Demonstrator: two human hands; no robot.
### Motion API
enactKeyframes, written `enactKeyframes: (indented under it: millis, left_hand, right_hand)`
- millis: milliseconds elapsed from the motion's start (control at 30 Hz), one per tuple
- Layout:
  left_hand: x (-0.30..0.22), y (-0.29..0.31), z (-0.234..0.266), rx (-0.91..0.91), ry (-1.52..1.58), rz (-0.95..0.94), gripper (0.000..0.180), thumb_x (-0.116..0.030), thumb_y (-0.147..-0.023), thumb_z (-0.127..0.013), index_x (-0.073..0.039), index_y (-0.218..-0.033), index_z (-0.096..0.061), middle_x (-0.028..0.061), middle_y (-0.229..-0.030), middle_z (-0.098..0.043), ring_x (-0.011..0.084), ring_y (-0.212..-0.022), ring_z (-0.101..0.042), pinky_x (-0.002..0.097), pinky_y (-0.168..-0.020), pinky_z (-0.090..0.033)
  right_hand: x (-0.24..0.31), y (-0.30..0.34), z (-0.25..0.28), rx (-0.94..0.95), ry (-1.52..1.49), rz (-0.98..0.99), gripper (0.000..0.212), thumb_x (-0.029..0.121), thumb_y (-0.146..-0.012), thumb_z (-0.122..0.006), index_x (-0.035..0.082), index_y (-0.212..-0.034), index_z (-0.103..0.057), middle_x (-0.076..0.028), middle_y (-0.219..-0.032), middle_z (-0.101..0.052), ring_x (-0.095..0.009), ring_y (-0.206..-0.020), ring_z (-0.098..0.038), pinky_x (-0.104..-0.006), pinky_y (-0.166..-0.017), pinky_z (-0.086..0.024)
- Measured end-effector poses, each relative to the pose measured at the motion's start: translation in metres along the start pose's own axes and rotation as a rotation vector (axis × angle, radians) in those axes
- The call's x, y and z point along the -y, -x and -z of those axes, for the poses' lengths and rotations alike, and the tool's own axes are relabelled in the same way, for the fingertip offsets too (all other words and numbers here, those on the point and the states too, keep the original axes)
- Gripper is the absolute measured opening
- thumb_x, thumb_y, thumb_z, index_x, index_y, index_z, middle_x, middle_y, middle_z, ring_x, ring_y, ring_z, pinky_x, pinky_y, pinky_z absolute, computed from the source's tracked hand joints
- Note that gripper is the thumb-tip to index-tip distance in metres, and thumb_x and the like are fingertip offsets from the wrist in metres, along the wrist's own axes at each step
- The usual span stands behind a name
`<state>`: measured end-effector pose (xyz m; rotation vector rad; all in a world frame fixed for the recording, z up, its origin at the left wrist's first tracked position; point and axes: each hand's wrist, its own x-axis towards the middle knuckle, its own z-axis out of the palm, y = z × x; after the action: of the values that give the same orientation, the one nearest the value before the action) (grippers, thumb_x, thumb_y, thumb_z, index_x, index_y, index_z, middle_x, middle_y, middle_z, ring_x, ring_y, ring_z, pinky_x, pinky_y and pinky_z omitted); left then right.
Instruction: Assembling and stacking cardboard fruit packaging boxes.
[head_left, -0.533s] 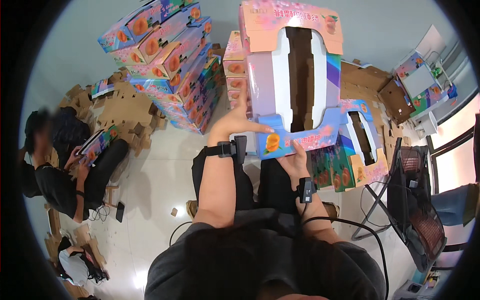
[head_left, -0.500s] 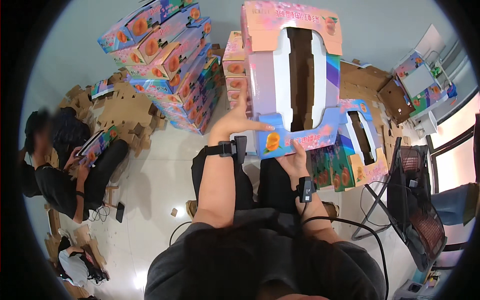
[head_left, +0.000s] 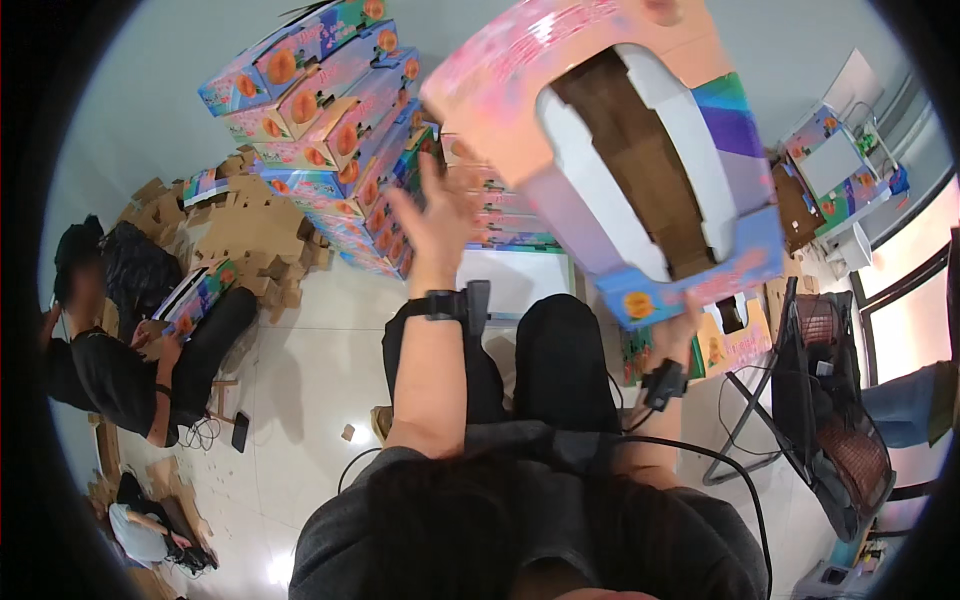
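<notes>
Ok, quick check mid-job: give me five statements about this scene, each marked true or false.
1. The right hand holds the slotted box by its blue end. True.
2. The left hand is clenched in a fist. False: its fingers are spread.
3. The tall stack of boxes stands left of the slotted box. True.
4. The person at the left has nothing in hand. False: they hold a colourful carton.
5. A black chair stands at the right. True.

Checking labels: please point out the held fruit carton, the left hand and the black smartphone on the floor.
Fruit carton (head_left: 637,160), head view: brown interior.
Left hand (head_left: 440,225), head view: just below the fingers.
Black smartphone (head_left: 240,432), head view: dark upward face.
</notes>
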<state>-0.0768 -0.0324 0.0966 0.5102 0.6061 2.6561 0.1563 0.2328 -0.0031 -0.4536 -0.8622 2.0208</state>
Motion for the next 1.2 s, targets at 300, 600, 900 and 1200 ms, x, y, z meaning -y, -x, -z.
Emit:
enactKeyframes:
  millis: [300,600,900,1200]
  left_hand:
    - [-0.057,0.015,0.005,0.239,-0.219,-0.238,0.112,-0.081,-0.062,-0.053,-0.005,-0.141,-0.03,0.0146,-0.145,-0.03,0.0312,-0.134,-0.029,0.0431,-0.11,-0.022]
    - [-0.057,0.033,-0.014,0.33,-0.807,0.404,0.074,-0.013,-0.048,-0.086,0.001,-0.114,-0.054,0.0089,-0.108,-0.062,0.0186,-0.1,-0.058,0.0314,-0.088,-0.043]
    - [-0.051,0.025,0.02,0.232,-0.851,0.359,0.109,-0.001,-0.045,-0.086,-0.003,-0.139,-0.032,0.0046,-0.124,-0.051,0.0148,-0.116,-0.046,0.0311,-0.098,-0.037]
    - [-0.05,0.023,0.001,0.341,-0.929,0.252,0.109,0.002,-0.045,-0.085,-0.003,-0.14,-0.03,0.0042,-0.127,-0.049,0.0131,-0.118,-0.043,0.029,-0.101,-0.032]
  right_hand:
    - [0.11,0.013,0.055,0.102,0.174,0.295,0.067,0.029,-0.062,-0.073,0.006,-0.12,-0.05,-0.01,-0.109,-0.06,-0.027,-0.1,-0.058,-0.0379,-0.09,-0.047]
    - [0.117,0.017,0.063,0.202,0.421,0.111,0.08,0.01,-0.058,-0.075,0.004,-0.13,-0.04,-0.007,-0.107,-0.054,-0.021,-0.098,-0.053,-0.0336,-0.088,-0.043]
    - [0.173,0.052,-0.102,0.289,1.687,0.997,0.113,0.028,-0.045,-0.087,0.006,-0.141,-0.032,-0.018,-0.143,-0.034,-0.034,-0.136,-0.025,-0.0454,-0.11,-0.017]
    - [0.166,0.025,-0.14,0.795,1.818,0.534,0.111,0.028,-0.038,-0.088,0.011,-0.137,-0.041,-0.013,-0.117,-0.056,-0.032,-0.115,-0.048,-0.0443,-0.096,-0.037]
